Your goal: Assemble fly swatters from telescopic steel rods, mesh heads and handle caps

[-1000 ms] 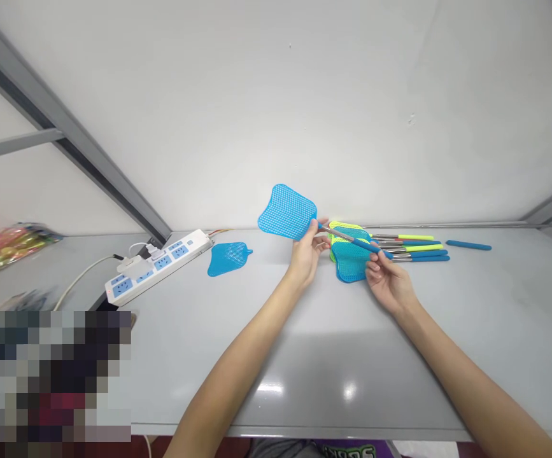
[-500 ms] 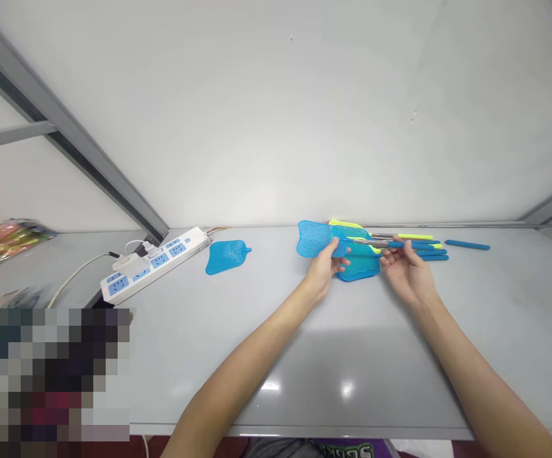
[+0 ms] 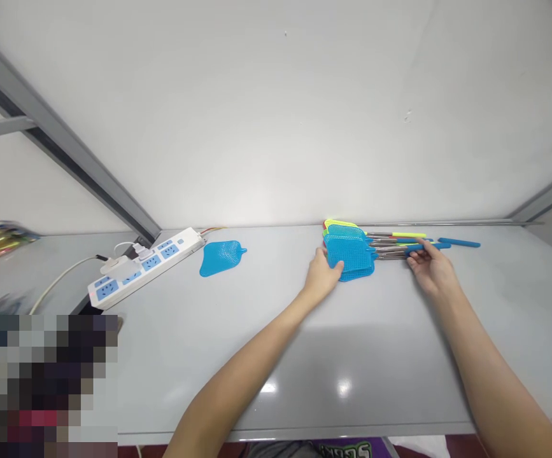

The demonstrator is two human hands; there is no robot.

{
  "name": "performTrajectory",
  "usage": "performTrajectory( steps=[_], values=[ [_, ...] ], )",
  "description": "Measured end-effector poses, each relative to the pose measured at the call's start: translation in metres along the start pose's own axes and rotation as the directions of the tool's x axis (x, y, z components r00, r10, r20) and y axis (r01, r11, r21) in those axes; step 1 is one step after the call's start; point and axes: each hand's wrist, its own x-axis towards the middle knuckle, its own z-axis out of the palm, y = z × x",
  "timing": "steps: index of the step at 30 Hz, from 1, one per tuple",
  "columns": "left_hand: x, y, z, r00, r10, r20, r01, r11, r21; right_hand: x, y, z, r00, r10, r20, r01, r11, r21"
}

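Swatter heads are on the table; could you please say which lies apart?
The blue head beside the power strip; the other heads overlap at the left hand.

A pale wall [image 3: 276, 127] rises behind a glossy grey desk [image 3: 161, 362] showing bright light reflections [image 3: 344, 387]. Grey metal frame bars [image 3: 89, 154] slant at both sides; dark red floor [image 3: 156, 451] below.

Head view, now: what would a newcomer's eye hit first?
Probably the pile of blue and yellow fly swatters right of centre, near the wall, with the left hand at the mesh heads and the right hand at the handles. Next, the loose blue swatter head lying apart, left of centre, no handle on it. Then the white power strip with blue sockets, further left.
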Motion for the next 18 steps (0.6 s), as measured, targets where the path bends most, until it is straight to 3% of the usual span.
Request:
performTrajectory(
  steps=[4,7,11,13,14,15,18],
  values=[
    [-0.004,-0.002,0.003,0.980,0.196,-0.026,-0.174,0.920,0.350,0.003,0.002,-0.004,0.988,-0.068,-0.138,0.062,0.997,-0.047],
    [-0.005,-0.003,0.004,0.976,0.218,0.025,-0.197,0.821,0.535,0.002,0.002,-0.005,0.964,-0.150,-0.221,0.142,0.989,-0.051],
    [-0.006,-0.003,0.004,0.970,0.233,0.067,-0.223,0.753,0.619,0.002,-0.003,-0.003,0.899,-0.325,-0.295,0.306,0.946,-0.110],
    [-0.006,-0.002,0.004,0.969,0.228,0.090,-0.231,0.727,0.647,0.005,-0.008,0.002,0.880,-0.405,-0.247,0.367,0.911,-0.186],
    [-0.007,-0.002,0.004,0.968,0.230,0.102,-0.238,0.703,0.670,0.008,-0.010,0.006,0.895,-0.406,-0.186,0.365,0.905,-0.220],
    [-0.007,-0.002,0.003,0.965,0.234,0.117,-0.248,0.674,0.696,0.013,-0.013,0.011,0.924,-0.367,-0.108,0.333,0.910,-0.246],
    [-0.009,-0.003,0.004,0.955,0.253,0.153,-0.278,0.592,0.757,0.034,-0.018,0.030,0.993,-0.070,0.091,0.097,0.935,-0.340]
  ],
)
